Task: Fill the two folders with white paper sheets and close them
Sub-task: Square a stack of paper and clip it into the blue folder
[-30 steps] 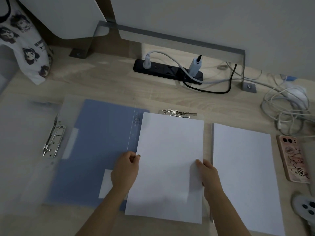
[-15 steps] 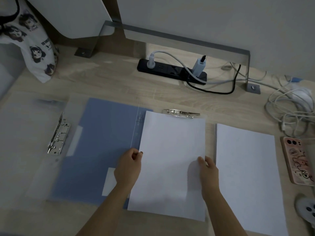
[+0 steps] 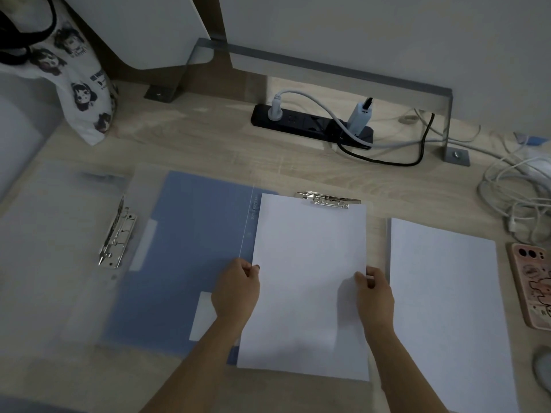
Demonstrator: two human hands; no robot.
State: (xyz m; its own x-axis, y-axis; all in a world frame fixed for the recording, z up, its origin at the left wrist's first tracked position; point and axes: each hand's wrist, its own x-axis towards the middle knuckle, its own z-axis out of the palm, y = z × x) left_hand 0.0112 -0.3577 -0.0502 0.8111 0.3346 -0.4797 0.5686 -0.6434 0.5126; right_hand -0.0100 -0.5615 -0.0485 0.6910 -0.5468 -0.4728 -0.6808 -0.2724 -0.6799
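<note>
At mid-frame, your left hand and right hand each pinch a side edge of the white sheet between thumb and fingers. It lies over the open blue folder, its top edge at the metal clip. By the look of it, nothing is clamped yet. The clear folder at left lies open without paper, and the paper stack sits at right.

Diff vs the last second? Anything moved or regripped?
The left hand and right hand slid the white sheet slightly away from the person, so its top edge now reaches the metal clip. No regrip: each hand still pinches a side edge. The blue folder, paper stack and phone lie unchanged.
</note>
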